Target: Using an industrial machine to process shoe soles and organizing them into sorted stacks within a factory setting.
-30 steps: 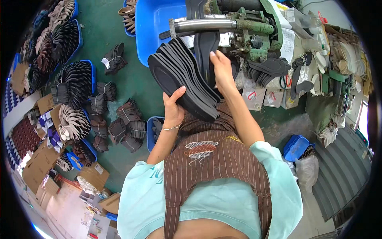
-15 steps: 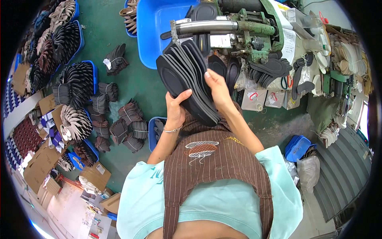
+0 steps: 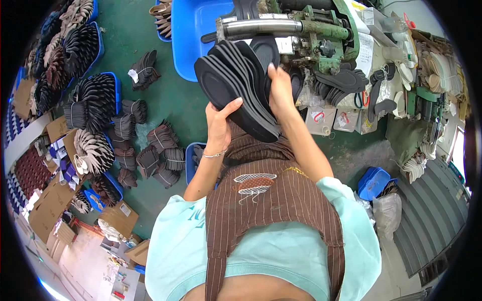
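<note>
A fanned stack of black and grey shoe insoles [image 3: 232, 86] is held up in front of my apron, tilted with its upper end to the left. My left hand [image 3: 220, 123] grips the stack's lower left side, thumb across the face and fingers hidden beneath. At the right side, my right hand [image 3: 282, 93] is closed with its thumb on a dark insole [image 3: 265, 52] beside the stack. Whether that insole is apart from the stack, I cannot tell. Just beyond the insoles runs the shiny metal roller [image 3: 263, 27] of a green machine [image 3: 326, 32].
A large blue tub [image 3: 188, 55] stands left of the machine. More dark insoles [image 3: 341, 80] and small clear boxes [image 3: 321, 120] lie to the right. Tied insole bundles [image 3: 163, 138] sit on the green floor at left, near full blue baskets [image 3: 119, 93].
Both hands and the stack have moved slightly farther from me. My right hand has shifted up along the stack's right side, and its thumb now lies on a dark insole near the roller.
</note>
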`<state>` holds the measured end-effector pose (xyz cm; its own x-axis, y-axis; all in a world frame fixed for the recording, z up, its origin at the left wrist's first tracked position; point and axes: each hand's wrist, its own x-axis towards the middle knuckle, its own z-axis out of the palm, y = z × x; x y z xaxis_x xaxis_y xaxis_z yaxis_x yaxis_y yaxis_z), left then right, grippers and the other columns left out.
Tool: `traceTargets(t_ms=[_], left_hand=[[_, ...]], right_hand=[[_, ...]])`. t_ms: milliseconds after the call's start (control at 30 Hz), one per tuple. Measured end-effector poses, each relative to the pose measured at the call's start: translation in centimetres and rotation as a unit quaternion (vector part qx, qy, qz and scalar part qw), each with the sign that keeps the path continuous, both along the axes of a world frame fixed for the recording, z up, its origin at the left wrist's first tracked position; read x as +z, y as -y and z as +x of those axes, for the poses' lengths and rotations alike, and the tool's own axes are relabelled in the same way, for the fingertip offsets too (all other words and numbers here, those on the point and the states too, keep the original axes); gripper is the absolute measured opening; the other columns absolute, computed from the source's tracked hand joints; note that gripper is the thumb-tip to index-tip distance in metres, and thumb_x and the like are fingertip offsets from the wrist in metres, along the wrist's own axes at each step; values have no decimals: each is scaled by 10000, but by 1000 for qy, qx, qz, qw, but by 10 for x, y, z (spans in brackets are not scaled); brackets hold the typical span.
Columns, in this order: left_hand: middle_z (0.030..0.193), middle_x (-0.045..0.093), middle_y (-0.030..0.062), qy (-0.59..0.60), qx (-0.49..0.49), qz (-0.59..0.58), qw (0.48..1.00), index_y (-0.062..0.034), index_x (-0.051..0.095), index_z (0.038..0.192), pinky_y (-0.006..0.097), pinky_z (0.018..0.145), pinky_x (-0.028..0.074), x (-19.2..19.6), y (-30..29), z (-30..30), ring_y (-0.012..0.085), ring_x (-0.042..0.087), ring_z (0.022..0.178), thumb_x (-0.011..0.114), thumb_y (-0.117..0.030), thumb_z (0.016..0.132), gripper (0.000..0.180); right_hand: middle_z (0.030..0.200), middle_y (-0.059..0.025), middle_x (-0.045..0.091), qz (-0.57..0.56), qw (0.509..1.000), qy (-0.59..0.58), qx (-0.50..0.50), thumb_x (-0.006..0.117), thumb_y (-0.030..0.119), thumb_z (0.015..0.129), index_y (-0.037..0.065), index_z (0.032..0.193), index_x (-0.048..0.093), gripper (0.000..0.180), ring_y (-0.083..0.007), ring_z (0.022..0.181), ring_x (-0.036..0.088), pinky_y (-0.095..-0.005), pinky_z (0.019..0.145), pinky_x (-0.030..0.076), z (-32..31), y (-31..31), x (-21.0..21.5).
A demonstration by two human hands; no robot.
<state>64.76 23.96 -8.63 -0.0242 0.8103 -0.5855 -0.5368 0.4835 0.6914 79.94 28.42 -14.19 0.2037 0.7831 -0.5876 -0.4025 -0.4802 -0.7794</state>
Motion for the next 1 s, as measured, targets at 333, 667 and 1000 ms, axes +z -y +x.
traceTargets(t_ms=[333,667,1000], left_hand=[[920,640,61,-4,-9,5,1000,19,594,960,263,772,468,-5,0,4,131,600,806,717,7,711,278],[939,644,67,-25,11,2,1000,22,611,957,271,785,461,0,3,3,141,602,829,711,11,710,267],[960,646,81,-17,24,7,1000,32,607,986,280,812,465,-1,2,4,158,608,860,716,32,704,302]], right_hand=[[834,-32,588,7,999,42,-22,472,197,949,17,874,560,214,-97,742,522,-280,715,434,-1,-11,31],[926,-65,612,31,999,-14,-38,370,235,980,-1,946,573,312,-136,821,559,-306,791,437,1,-1,24],[890,-54,603,45,997,-45,-30,360,204,979,16,911,572,291,-129,832,557,-288,799,441,1,9,2]])
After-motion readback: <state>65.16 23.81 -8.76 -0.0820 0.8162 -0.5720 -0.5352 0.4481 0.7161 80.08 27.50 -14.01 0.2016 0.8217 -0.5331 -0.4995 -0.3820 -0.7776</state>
